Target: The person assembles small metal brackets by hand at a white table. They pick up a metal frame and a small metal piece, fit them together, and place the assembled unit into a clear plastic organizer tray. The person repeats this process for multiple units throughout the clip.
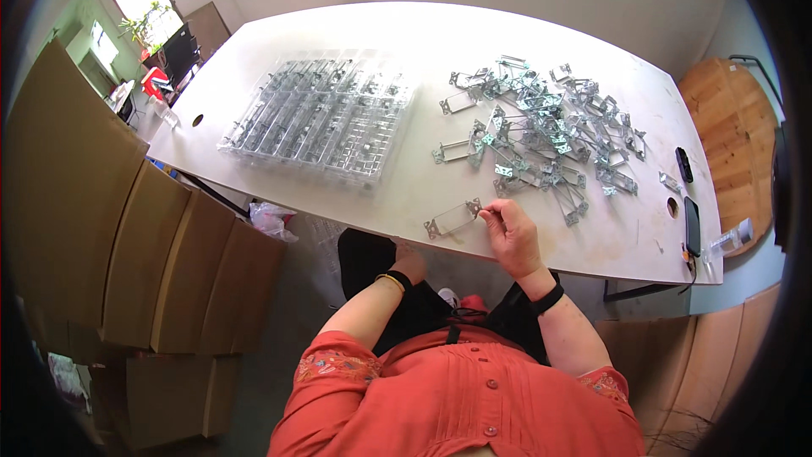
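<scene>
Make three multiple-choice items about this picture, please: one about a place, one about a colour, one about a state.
1. Where does the clear tray of metal parts lie?
A. On the table's left part
B. On the floor
C. On the wooden round top

2. What colour is the person's shirt?
A. Blue
B. Orange-red
C. White

3. What is the right hand doing?
A. Resting flat and empty
B. Pinching one end of a metal frame at the table's near edge
C. Holding a phone

Answers:
1 A: the tray sits on the white table, left of the loose heap of metal frames.
2 B: the pleated shirt is orange-red.
3 B: its fingertips close on the frame's right end. The left hand is below the table edge, and its grip cannot be told.
</scene>
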A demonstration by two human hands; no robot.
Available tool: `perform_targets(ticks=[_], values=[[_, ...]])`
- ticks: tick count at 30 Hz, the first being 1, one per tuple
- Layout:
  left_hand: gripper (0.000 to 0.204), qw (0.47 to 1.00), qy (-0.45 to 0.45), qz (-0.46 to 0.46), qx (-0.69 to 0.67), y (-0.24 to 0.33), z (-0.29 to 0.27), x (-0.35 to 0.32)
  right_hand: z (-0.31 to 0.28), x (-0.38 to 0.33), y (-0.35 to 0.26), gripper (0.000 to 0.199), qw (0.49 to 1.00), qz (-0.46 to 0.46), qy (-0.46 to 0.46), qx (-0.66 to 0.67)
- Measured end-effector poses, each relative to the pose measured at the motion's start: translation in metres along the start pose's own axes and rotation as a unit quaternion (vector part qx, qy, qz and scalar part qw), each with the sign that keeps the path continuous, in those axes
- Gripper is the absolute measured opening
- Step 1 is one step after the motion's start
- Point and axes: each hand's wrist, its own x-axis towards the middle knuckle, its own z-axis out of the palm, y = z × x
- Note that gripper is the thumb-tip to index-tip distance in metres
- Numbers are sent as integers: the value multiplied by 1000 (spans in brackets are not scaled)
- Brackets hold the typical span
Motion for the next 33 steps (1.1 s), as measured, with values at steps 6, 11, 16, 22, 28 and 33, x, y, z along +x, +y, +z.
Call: perform_targets(ticks=[6, 11, 16, 22, 28, 33], values=[[26, 999, 24, 24, -33, -3, -20, -30, -1, 2, -3, 11, 1000, 21, -2, 10], [27, 978, 39, 107, -174, -5, -22, -76, -1, 4, -9, 11, 1000, 15, -7, 15], [16, 841, 204, 277, -417, 11, -137, -178, 0, 2, 0, 12, 1000, 21, 1, 13], [35, 756, 548, 134, -332, 6, -180, -154, -1, 4, 1, 13, 1000, 21, -3, 19], [57, 801, 530, 126, -249, 9, -161, -115, 1, 3, 0, 13, 998, 48, 6, 27], [57, 765, 554, 143, -295, 7, -150, -99, 0, 3, -1, 13, 998, 54, 2, 36]])
